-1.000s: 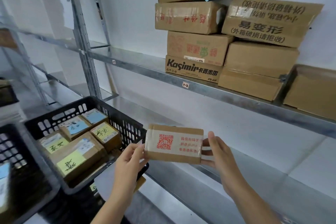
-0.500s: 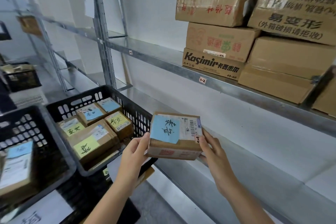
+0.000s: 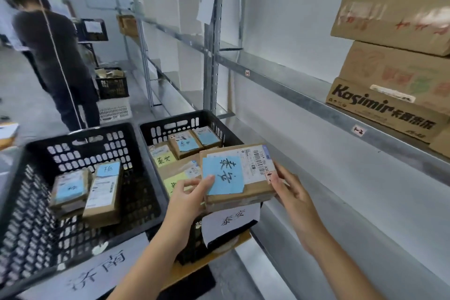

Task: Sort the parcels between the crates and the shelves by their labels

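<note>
A small cardboard parcel [image 3: 246, 190] with a blue handwritten note and a white barcode label is held face up between both hands. My left hand [image 3: 187, 198] grips its left edge, thumb on the blue note. My right hand [image 3: 291, 192] pinches its right edge. The parcel hovers over the near right corner of a black crate [image 3: 155, 129] that holds several parcels with blue and yellow notes. A paper sign [image 3: 231, 220] hangs on that crate's front. A second black crate [image 3: 73, 139] to the left holds three parcels and bears its own paper sign [image 3: 97, 273].
Metal shelving [image 3: 304, 100] runs along the right wall, with stacked cardboard boxes [image 3: 394, 80] on the upper shelf at right. A person in dark clothes [image 3: 56, 56] stands at the far left near another black crate [image 3: 113, 84]. The lower shelf below my right hand is bare.
The parcel was turned from its taped side to its labelled face, then carried left and down over the right crate. My view swung left, showing both crates and the person.
</note>
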`<state>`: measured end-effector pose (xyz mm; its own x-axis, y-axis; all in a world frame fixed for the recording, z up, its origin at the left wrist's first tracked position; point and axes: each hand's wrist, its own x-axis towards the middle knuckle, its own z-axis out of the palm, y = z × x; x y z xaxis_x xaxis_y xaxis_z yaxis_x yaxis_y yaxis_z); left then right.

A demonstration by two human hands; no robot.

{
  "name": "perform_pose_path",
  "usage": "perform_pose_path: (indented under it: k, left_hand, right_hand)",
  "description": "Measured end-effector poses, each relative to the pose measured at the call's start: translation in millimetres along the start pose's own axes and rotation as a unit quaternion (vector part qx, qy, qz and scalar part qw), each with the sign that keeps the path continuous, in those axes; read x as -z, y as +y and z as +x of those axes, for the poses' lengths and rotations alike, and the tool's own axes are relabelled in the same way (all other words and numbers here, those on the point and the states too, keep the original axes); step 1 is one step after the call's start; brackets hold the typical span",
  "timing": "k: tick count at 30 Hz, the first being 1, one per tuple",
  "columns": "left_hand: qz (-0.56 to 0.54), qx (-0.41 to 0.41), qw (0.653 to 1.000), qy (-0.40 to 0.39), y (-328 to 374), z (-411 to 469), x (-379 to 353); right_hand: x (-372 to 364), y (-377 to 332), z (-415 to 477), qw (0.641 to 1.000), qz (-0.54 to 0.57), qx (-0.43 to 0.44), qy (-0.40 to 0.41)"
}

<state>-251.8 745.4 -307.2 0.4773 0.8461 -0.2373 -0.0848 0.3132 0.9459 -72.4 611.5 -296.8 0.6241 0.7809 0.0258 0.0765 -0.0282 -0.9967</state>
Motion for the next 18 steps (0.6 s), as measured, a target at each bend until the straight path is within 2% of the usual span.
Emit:
perform_pose_path:
  k: [3,6,9,14,18]
  left_hand:
    - [-0.037,-0.028,0.998,0.047,13,8,25]
    - [-0.075,-0.054,0.991,0.093,28,18,57]
    - [-0.102,-0.064,0.987,0.108,42,29,90]
    - [-0.106,-0.067,0.989,0.082,57,54,134]
    - [-0.057,-0.048,0.996,0.039,61,78,166]
  right_hand:
    - [-33,-6,24,0.997,0.039,-0.057,-0.042]
    - [-76,-13,49,0.978,0.129,-0.135,-0.092]
    - [-128,-23,64,0.964,0.153,-0.145,-0.165]
    - [-209,-30,87,0.952,0.165,-0.131,-0.220]
    - [-248,-29,112,0.952,0.191,-0.151,-0.186]
